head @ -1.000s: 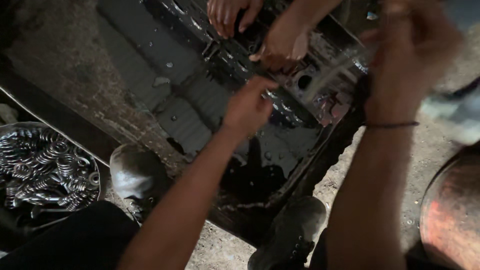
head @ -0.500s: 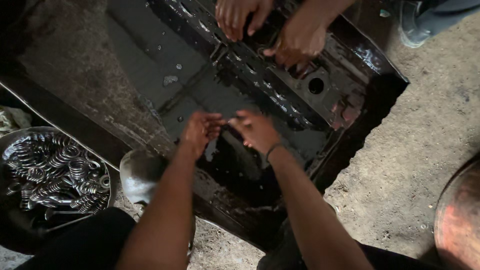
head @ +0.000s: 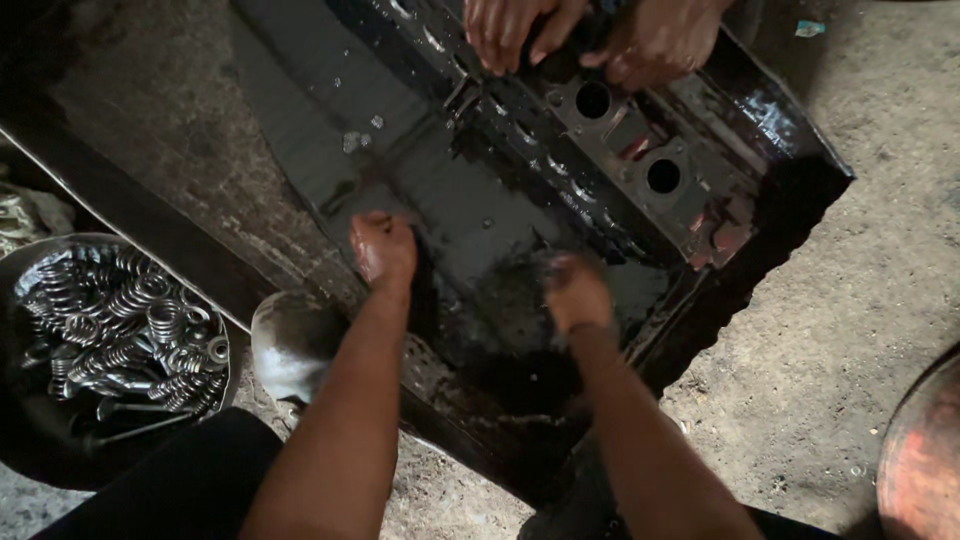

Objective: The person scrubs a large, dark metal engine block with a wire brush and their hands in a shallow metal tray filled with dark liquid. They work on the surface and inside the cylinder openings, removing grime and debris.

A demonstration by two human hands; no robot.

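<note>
1. A large, shallow, black metal tray (head: 300, 110), wet with dark oily liquid, is seen filling most of the view; its upper edge is cut off by the frame.
2. A long, dark, oil-coated metal engine block with round bores (head: 640, 160) is laid in the tray's far part, with its upper end hidden under another person's two hands (head: 590, 35).
3. A round, dark metal bowl of grey coiled springs (head: 110, 330) is set on the dirt floor (head: 860, 330) at the left, well apart from the tray's liquid.
4. The left hand (head: 383, 248) is pressed down on the tray's wet floor, fingers curled under; whether anything is held cannot be told.
5. The right hand (head: 575, 292) is lowered into the dark liquid just short of the engine block and is blurred; its grip cannot be made out.
</note>
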